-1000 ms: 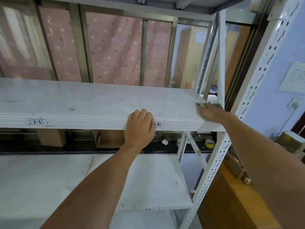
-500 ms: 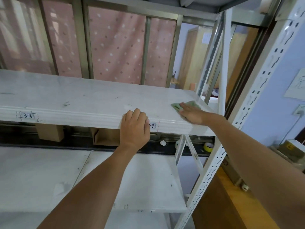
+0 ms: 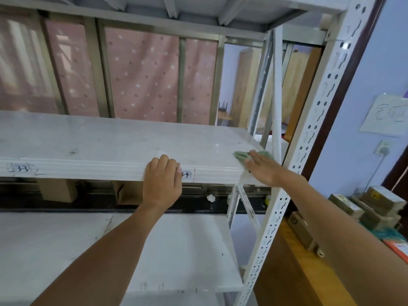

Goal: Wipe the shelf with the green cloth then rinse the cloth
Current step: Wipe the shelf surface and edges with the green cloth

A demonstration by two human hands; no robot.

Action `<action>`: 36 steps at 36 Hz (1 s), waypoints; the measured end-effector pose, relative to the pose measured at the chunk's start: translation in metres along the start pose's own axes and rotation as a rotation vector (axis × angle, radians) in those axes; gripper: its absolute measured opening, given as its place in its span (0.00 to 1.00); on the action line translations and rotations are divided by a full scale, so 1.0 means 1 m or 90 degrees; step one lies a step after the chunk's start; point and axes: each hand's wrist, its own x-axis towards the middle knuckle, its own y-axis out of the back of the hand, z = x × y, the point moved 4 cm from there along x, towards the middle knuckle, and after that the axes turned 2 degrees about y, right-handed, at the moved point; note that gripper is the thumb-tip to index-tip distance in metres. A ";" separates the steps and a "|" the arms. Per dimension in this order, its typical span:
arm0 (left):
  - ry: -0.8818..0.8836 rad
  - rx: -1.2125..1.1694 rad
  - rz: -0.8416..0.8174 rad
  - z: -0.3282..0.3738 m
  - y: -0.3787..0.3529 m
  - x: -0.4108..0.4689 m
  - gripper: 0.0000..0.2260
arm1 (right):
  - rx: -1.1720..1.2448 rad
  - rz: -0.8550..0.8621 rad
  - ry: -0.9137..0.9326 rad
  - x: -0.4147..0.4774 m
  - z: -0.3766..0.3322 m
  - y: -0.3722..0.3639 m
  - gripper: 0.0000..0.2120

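A white shelf board (image 3: 106, 140) runs across the view at chest height. The green cloth (image 3: 241, 156) lies flat on its front right corner, mostly hidden under my right hand (image 3: 263, 168), which presses down on it with fingers stretched out. My left hand (image 3: 162, 182) grips the shelf's front edge near a "3-4" label, fingers curled over the lip.
A white perforated upright (image 3: 309, 138) stands just right of my right hand. A lower white shelf (image 3: 176, 250) sits below. Pink dotted curtains (image 3: 143, 74) hang behind the rack. Boxes (image 3: 375, 206) rest on a wooden surface at the right.
My right hand slid the cloth left along the shelf, then back right to the front corner. My left hand stayed on the front edge. The camera shifted slightly.
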 end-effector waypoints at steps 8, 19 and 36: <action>0.019 0.000 0.011 -0.001 -0.006 -0.005 0.16 | 0.040 -0.026 -0.194 0.048 0.026 0.008 0.35; -0.015 -0.018 0.061 -0.006 -0.016 -0.003 0.15 | 0.006 -0.005 -0.191 0.111 0.032 0.024 0.36; -0.003 -0.031 0.081 0.000 -0.010 -0.004 0.14 | 0.006 -0.092 0.131 0.094 -0.060 0.012 0.30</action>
